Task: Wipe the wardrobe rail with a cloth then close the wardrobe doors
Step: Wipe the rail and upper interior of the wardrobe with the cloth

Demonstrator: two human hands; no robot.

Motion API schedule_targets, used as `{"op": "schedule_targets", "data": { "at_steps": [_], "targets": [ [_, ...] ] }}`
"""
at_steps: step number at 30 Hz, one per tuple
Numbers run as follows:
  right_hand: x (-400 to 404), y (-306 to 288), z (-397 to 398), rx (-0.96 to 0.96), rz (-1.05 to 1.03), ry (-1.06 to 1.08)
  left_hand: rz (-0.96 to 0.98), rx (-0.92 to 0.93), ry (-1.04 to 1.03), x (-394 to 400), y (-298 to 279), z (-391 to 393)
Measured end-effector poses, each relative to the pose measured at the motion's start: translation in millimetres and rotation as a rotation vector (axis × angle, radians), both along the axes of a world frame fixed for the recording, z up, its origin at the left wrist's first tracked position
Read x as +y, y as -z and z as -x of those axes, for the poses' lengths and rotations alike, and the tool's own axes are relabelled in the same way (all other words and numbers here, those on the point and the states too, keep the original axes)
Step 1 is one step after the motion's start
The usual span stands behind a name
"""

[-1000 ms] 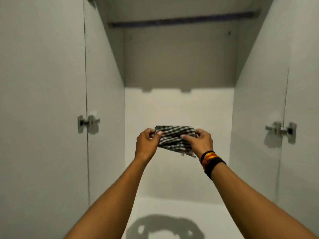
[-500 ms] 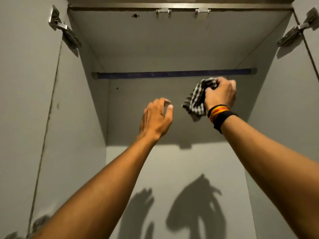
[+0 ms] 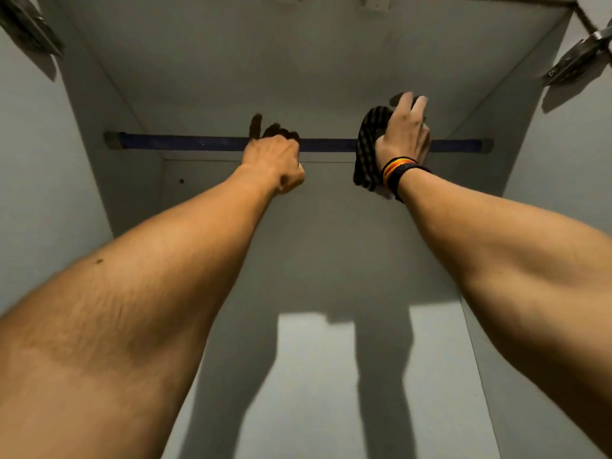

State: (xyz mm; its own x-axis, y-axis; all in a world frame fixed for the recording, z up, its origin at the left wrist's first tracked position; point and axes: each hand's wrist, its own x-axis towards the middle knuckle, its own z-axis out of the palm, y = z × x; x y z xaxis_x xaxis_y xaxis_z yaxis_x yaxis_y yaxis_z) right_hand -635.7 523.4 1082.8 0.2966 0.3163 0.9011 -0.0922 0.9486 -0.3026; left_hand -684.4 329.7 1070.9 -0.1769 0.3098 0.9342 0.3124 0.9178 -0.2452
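A dark blue wardrobe rail point(image 3: 185, 143) runs across the top of the open white wardrobe. My left hand point(image 3: 273, 160) is curled around the rail near its middle. My right hand point(image 3: 402, 130) presses a black-and-white checked cloth point(image 3: 367, 150) over the rail to the right of the left hand; the cloth drapes over the rail and hangs below it. A striped wristband sits on my right wrist. Both arms reach up from below. The rail behind each hand is hidden.
The white side walls point(image 3: 126, 167) close in on both sides. Metal door hinges show at the upper left point(image 3: 29, 24) and the upper right point(image 3: 576, 61). The wardrobe's top panel point(image 3: 298, 61) lies just above the rail. Arm shadows fall on the back wall.
Both hands have risen to the rail. The left hand, open before, now grips the rail. The right hand has laid the cloth over the rail. The view has tilted further up.
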Motion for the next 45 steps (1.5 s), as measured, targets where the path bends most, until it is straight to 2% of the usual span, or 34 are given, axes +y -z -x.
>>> {"op": "schedule_targets", "data": {
  "at_steps": [2, 6, 9, 14, 18, 23, 27, 31, 33, 38, 42, 45],
  "targets": [
    [9.5, 2.2, 10.7, 0.030, -0.069, 0.049, -0.035, 0.059, 0.052, 3.9, 4.0, 9.6],
    [32.7, 21.4, 42.5, -0.105, -0.238, 0.252, -0.074, 0.198, 0.095, 5.8, 4.7, 23.3],
    [41.2, 36.5, 70.9, -0.063, -0.293, 0.201, -0.094, 0.217, 0.127, 5.0, 5.1, 23.5],
    [-34.0, 22.5, 96.5, -0.003, -0.509, 0.148, -0.154, 0.183, 0.170, 7.2, 8.9, 17.9],
    [-77.0, 21.7, 102.2, -0.043, -0.423, 0.189, -0.164, 0.202, 0.135, 7.6, 3.6, 14.2],
    [0.9, 13.4, 86.4, 0.146, -0.617, 0.334, -0.185, 0.159, 0.199, 6.9, 8.6, 14.2],
    [103.7, 14.9, 54.0, 0.141, -0.461, 0.417, -0.206, 0.149, 0.223, 11.4, 7.8, 16.4],
    [193.7, 24.3, 11.8, -0.154, -0.149, 0.470, -0.221, 0.123, 0.241, 11.0, 7.6, 15.3],
    [201.6, 25.5, -0.4, -0.253, -0.103, 0.518, -0.226, 0.114, 0.245, 11.2, 9.2, 12.8],
    [149.0, 20.7, 3.6, -0.181, -0.021, 0.331, -0.199, 0.018, 0.220, 10.4, 5.7, 0.6],
    [78.0, 22.0, 12.2, -0.231, -0.189, 0.225, -0.095, -0.081, 0.070, 5.6, -0.4, -13.4],
    [21.9, 20.3, 18.3, -0.263, -0.314, 0.111, -0.048, -0.047, 0.005, 6.5, 5.1, -14.6]
  ]
}}
